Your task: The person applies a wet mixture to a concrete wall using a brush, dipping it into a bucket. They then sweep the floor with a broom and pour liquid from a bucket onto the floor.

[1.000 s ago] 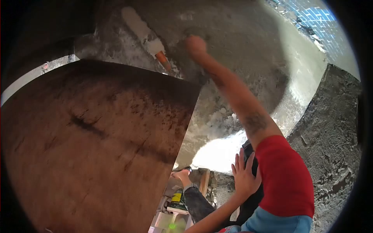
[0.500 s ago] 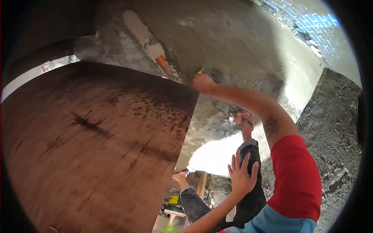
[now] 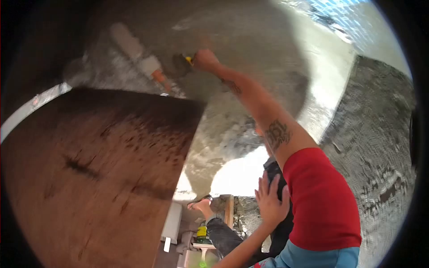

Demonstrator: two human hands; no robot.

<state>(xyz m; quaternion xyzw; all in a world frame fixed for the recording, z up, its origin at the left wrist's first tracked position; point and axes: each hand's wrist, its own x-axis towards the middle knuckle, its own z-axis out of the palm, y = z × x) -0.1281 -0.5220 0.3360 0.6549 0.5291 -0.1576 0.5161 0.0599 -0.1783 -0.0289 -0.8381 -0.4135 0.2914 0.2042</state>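
Far left: brown board. Up and right of it, orange piece. Next right, yellow-and-dark tool, over the grey surface; blur, can't tell if touching. Tool sits at the left side of the right hand, fingers curled round it; exact grip hidden. Left hand is well apart, lower right, fingers spread on a dark trouser leg. So right is nearer. Tool's dark end points left, away from the fist; long axis looks roughly sideways, exact angle unclear.
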